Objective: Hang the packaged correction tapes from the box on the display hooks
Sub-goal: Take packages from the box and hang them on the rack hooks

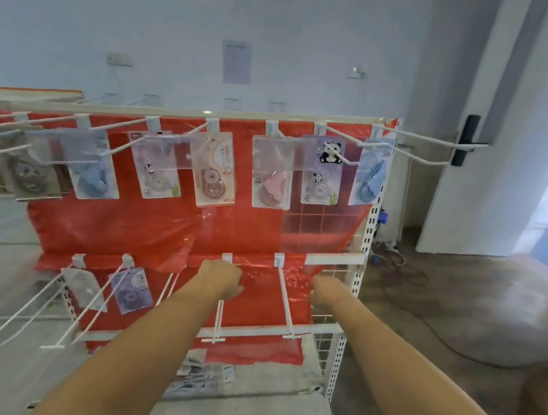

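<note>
Both hands beside lower hooks

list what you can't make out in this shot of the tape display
- Left hand, head view: the fingers curl away toward the red sheet; whether they hold anything is hidden.
- Right hand: its fingers are out of sight behind the wrist.
- Packaged tapes far left: motion blur smears them.
- Print on the hanging packages: too small and soft to read.
- Packages under the bottom rail: partly covered by the sheet and the left forearm.

Single head-worn wide-angle view, facing forward and slightly down, close to the display rack, arms outstretched
</note>
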`<state>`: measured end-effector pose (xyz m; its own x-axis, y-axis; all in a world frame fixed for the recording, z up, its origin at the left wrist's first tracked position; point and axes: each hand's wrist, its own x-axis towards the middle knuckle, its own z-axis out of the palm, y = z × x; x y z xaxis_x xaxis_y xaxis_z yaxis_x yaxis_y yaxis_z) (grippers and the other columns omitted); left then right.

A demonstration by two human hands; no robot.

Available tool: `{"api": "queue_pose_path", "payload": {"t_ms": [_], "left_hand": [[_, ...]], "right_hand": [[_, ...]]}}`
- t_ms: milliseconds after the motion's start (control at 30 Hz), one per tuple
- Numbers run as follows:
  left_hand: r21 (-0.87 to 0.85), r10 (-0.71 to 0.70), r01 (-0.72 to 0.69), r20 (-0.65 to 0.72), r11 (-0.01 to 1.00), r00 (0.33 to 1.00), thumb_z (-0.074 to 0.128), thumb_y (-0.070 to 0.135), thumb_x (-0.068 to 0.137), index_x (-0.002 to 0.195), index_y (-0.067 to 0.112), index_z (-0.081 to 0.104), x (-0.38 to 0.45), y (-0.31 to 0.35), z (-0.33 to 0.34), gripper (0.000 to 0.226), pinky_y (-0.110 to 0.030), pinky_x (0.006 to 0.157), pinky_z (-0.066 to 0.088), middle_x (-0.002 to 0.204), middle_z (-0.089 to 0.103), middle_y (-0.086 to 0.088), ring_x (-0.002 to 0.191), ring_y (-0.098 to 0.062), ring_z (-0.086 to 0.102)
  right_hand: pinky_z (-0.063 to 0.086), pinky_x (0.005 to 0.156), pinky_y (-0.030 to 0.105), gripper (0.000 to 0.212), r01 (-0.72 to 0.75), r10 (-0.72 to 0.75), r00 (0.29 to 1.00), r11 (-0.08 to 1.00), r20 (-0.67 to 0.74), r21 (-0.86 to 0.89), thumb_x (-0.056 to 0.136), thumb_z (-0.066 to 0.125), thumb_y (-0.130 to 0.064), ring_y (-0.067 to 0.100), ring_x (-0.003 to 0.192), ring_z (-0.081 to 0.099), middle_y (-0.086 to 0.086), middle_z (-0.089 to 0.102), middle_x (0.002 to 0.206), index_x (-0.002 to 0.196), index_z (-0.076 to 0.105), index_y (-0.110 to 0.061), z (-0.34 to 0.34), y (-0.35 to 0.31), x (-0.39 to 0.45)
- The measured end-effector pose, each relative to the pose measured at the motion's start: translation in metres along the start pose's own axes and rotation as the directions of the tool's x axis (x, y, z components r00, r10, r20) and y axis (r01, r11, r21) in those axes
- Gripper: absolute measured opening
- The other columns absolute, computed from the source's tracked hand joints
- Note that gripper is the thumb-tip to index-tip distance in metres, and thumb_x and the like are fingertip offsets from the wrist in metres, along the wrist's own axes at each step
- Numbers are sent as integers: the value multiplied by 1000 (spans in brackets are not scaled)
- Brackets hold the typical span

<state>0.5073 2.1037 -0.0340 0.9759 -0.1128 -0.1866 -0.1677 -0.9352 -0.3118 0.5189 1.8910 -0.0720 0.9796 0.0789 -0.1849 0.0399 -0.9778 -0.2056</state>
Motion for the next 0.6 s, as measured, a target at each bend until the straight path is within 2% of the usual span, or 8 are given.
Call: {"api": "queue_pose_path", "payload": {"t_ms": [100, 200, 400, 600], "left_hand": [[-15, 31, -29, 87, 999, 996, 43, 41, 96, 126, 16, 57, -16, -16, 3, 42, -42, 99, 44, 134, 56, -9, 121, -29, 53], [-86, 40, -32, 99, 996, 994, 44, 44, 94, 134, 18, 51, -33, -30, -1, 48, -42, 103, 42, 139, 52, -9, 124, -30, 51], [-192, -29, 24, -21, 981, 999, 45, 45, 96, 143, 17, 35, -92, -42, -17, 56, -43, 106, 37, 145, 40, -14, 132, -34, 40], [-264, -90, 73, -54, 962, 994, 47, 45, 95, 147, 15, 27, -161, -44, -10, 63, -49, 110, 31, 151, 30, -15, 137, -35, 32]], "right_hand": [[50, 93, 40, 30, 77, -73, 997, 988, 31, -137, 92, 50, -11, 31, 109, 60, 12, 63, 120, 120, 57, -8, -9, -32, -33], [49, 95, 41, 32, 122, -125, 992, 968, 1, -221, 93, 53, -16, 31, 113, 57, 13, 60, 125, 124, 55, -9, -17, -57, -53], [34, 108, 46, 51, 219, -247, 965, 944, -88, -247, 96, 48, -35, 34, 128, 39, 15, 41, 141, 139, 39, -10, -43, -88, -107], [34, 107, 47, 54, 267, -298, 948, 935, -109, -232, 95, 53, -33, 34, 130, 37, 15, 39, 143, 140, 37, -9, -39, -95, -165]]}}
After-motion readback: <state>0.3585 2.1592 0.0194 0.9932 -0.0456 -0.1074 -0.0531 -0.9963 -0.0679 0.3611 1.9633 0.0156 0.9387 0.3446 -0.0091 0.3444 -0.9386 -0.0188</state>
